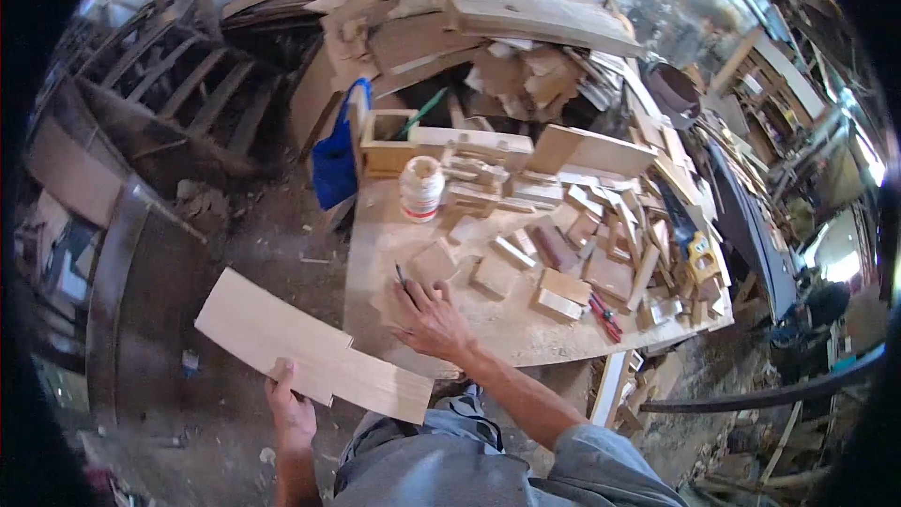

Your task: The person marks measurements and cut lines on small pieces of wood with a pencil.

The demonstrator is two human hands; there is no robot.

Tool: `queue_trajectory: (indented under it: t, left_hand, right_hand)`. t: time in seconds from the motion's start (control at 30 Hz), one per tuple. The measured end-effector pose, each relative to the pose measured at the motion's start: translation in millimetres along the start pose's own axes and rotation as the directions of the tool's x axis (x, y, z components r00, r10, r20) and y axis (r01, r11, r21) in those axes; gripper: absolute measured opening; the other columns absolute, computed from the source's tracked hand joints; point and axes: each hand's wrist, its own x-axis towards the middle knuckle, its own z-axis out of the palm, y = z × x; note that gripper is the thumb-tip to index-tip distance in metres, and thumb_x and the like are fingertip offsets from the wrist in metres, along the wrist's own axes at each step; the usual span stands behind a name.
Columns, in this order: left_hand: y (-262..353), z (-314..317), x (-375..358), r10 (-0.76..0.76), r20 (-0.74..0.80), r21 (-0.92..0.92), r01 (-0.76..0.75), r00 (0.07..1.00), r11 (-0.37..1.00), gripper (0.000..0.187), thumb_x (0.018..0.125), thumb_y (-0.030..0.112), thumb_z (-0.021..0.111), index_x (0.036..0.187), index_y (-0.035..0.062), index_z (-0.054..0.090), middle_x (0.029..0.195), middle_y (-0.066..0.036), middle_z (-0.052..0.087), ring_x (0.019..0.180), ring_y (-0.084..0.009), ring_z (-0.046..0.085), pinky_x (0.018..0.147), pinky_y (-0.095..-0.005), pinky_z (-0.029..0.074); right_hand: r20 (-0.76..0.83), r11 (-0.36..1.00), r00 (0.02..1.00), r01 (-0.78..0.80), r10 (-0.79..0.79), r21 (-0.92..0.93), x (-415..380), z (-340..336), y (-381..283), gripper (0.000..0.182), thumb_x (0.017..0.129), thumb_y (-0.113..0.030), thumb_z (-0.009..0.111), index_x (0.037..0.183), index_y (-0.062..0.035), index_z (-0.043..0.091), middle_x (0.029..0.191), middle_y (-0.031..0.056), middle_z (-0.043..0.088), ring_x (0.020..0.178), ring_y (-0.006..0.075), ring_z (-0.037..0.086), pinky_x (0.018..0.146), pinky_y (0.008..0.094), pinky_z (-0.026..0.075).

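Observation:
My left hand (293, 406) grips a long, pale wooden board (300, 343) by its lower edge, left of the workbench and in front of my body. The board has a small step in each long edge near its middle. On the near left part of the bench lies my right hand (434, 321), with a dark pencil-like tool (401, 274) at its fingertips. Just beyond that hand is a thin square wood piece (433, 262), and to its right a small wood block (495, 277). A white jar (421, 189) stands farther back.
Wood offcuts (610, 272) crowd the right of the workbench (375, 235), with red-handled pliers (605, 316) and a yellow-handled saw (697, 253). A wooden box (387, 155) and blue cloth (335, 164) are at the back left. Slatted wood (188, 84) lies beyond the floor.

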Motion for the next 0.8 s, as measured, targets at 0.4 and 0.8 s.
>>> queue_trajectory:
  t: [0.4, 0.8]
  left_hand:
    - [-38.8, 64.7, -29.2, -0.088, 0.048, -0.042, 0.090, 0.995, 0.995, 0.051, 0.098, 0.018, 0.070, 0.142, 0.0018, 0.051, 0.131, -0.012, 0.063, 0.121, -0.0275, 0.064, 0.102, -0.0453, 0.054]
    - [-73.1, 118.1, -18.1, -0.318, 0.279, -0.127, 0.363, 0.906, 0.923, 0.047, 0.096, 0.012, 0.074, 0.137, 0.0039, 0.053, 0.130, -0.014, 0.064, 0.124, -0.0317, 0.063, 0.108, -0.0575, 0.053]
  right_hand:
    - [-0.105, 0.908, 0.923, -0.383, 0.369, -0.173, 32.2, 22.2, 49.9, 0.086, 0.087, -0.046, 0.071, 0.151, 0.0052, 0.047, 0.141, 0.0242, 0.053, 0.134, 0.0405, 0.052, 0.118, 0.0660, 0.029]
    - [-0.249, 0.895, 0.918, -0.369, 0.309, -0.249, -67.9, -53.9, 154.5, 0.092, 0.079, -0.043, 0.083, 0.153, -0.0007, 0.047, 0.141, 0.0171, 0.057, 0.133, 0.0324, 0.054, 0.115, 0.0642, 0.028]
